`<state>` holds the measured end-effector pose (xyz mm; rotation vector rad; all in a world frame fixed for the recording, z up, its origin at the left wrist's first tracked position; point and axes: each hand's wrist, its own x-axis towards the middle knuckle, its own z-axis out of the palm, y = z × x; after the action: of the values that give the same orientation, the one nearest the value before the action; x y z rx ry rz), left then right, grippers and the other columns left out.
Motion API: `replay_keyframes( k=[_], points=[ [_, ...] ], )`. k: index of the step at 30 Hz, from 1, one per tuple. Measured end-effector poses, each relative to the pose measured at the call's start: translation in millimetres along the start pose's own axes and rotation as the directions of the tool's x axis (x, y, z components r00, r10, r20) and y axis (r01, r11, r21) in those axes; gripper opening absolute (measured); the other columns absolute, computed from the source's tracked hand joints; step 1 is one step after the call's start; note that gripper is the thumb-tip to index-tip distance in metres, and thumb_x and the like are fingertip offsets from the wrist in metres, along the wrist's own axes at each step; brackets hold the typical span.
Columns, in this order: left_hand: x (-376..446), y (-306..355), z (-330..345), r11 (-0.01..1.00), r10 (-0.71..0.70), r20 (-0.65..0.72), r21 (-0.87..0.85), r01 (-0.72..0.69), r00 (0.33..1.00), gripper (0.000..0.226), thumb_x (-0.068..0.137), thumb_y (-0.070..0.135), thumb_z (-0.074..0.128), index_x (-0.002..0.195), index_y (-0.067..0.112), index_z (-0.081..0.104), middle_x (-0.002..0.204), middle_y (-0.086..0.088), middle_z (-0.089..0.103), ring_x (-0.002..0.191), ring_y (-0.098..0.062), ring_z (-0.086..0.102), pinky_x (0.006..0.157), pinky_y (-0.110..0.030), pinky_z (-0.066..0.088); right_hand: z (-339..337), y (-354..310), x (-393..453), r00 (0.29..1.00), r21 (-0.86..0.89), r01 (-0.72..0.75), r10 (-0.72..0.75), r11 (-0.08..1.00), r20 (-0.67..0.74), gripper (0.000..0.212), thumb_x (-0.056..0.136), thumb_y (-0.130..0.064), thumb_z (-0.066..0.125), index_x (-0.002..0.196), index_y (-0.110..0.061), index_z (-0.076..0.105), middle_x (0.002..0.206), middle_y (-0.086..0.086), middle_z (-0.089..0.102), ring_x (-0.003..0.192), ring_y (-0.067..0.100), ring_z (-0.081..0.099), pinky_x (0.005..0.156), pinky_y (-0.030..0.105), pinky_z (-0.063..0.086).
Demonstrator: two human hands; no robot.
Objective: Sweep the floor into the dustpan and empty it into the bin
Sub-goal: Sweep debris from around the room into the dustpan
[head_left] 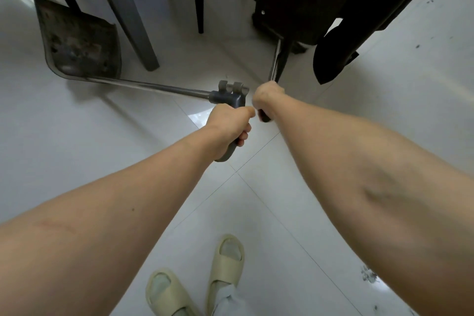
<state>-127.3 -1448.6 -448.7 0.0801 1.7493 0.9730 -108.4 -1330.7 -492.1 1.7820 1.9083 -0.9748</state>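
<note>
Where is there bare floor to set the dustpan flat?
Bare tile lies between the dustpan pole and the left forearm, and ahead of the slippers. Right of the right hand, the floor is open but speckled. Crowded: the table legs beside the pan, and the broom under dark furniture.

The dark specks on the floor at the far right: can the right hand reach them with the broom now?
Probably yes: the right hand grips the broom, and bare floor leads to the specks.

no readable text, no labels, no brands, no numbers on anything in view
</note>
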Motion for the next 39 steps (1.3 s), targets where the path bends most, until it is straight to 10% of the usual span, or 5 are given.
replay_keyframes(
  k=[9,19,27,32,39],
  points=[
    [-26.0,0.5,-33.8,0.998,0.050,-0.079,0.036,-0.048,0.996,0.017,0.092,0.012,0.052,0.076,0.007,0.049,0.061,-0.006,0.045,0.049,-0.015,0.038,0.046,-0.024,0.035,-1.1,-14.6,-68.3,0.971,0.410,-0.160,0.070,0.898,0.227,0.028,0.090,0.009,0.029,0.070,-0.006,0.042,0.061,0.009,0.036,0.049,0.016,0.032,0.042,0.023,0.032],
    [-68.4,-4.3,-89.6,0.997,0.074,-0.232,0.042,-0.067,0.970,0.016,0.088,0.013,0.051,0.073,0.008,0.046,0.063,-0.007,0.044,0.050,-0.018,0.038,0.047,-0.024,0.033,-34.9,14.2,-161.1,0.971,0.488,-0.092,-0.031,0.868,0.239,0.026,0.093,0.000,0.029,0.096,-0.019,0.046,0.057,0.004,0.032,0.048,0.013,0.023,0.044,0.021,0.020],
    [-81.5,2.0,-115.4,0.995,0.084,-0.244,-0.023,-0.093,0.966,0.015,0.088,0.010,0.050,0.074,0.007,0.044,0.062,-0.007,0.042,0.048,-0.017,0.034,0.043,-0.022,0.029,-20.7,1.8,-144.5,0.978,0.258,0.022,-0.075,0.966,0.196,0.016,0.097,-0.003,0.041,0.111,0.000,0.045,0.084,0.016,0.055,0.060,0.022,0.060,0.054,0.032,0.056],
    [-78.7,-13.8,-117.9,0.996,0.075,-0.261,-0.035,-0.087,0.963,0.020,0.087,0.008,0.050,0.069,0.009,0.041,0.057,-0.007,0.039,0.045,-0.019,0.029,0.046,-0.024,0.026,-6.1,-8.0,-109.6,0.981,0.023,0.112,-0.114,0.993,0.157,0.055,0.088,0.003,0.039,0.141,-0.005,0.026,0.103,0.021,0.055,0.062,0.021,0.058,0.047,0.027,0.045],
    [-72.5,-26.3,-110.8,0.999,0.054,-0.228,0.015,-0.052,0.972,0.016,0.087,0.011,0.051,0.073,0.006,0.046,0.059,-0.006,0.043,0.044,-0.017,0.035,0.044,-0.023,0.032,-2.0,-11.0,-77.4,0.976,-0.231,0.216,-0.214,0.949,0.033,0.047,0.092,0.008,0.038,0.137,-0.001,0.046,0.111,0.024,0.058,0.066,0.028,0.058,0.066,0.038,0.057]
  ],
)
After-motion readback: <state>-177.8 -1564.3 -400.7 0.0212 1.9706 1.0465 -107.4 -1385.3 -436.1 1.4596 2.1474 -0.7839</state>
